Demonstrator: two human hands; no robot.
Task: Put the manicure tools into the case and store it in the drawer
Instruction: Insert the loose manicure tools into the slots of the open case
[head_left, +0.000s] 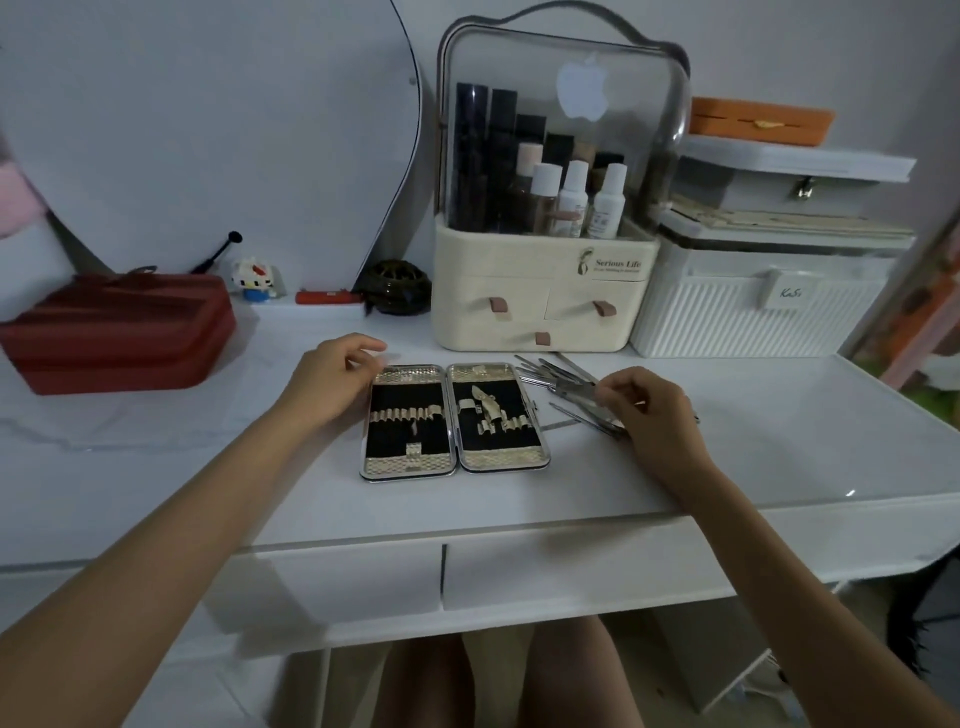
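- Tabletop (675, 467): white, carries everything; two shut drawer fronts sit under its near edge, the right drawer (571, 571) nearest my right arm.
- Far side, none of it in my way: cream organiser (540, 291) behind the case, white ribbed box (753, 322) to its right, red pouch (119, 332) far left.
- Case (454, 418): lies open and flat at centre, two halves side by side, hinge running near-to-far, elastic loops mostly empty; one small metal piece seems to sit in the right half.
- Manicure tools (561, 382): loose heap just right of the case, thin steel pieces, long axes mostly slanting from far-left to near-right; part hidden under my right hand.
- My left hand (332, 379): rests at the case's far-left corner, fingers loosely curled and touching the edge, steadying it, not clamping.
- My right hand (649, 410): on the heap, fingertips pinching one tool; which one, too small to tell.
- Key relation: the case lies left of my right hand, close, nothing between; the tool probably needs turning to line up with a loop.
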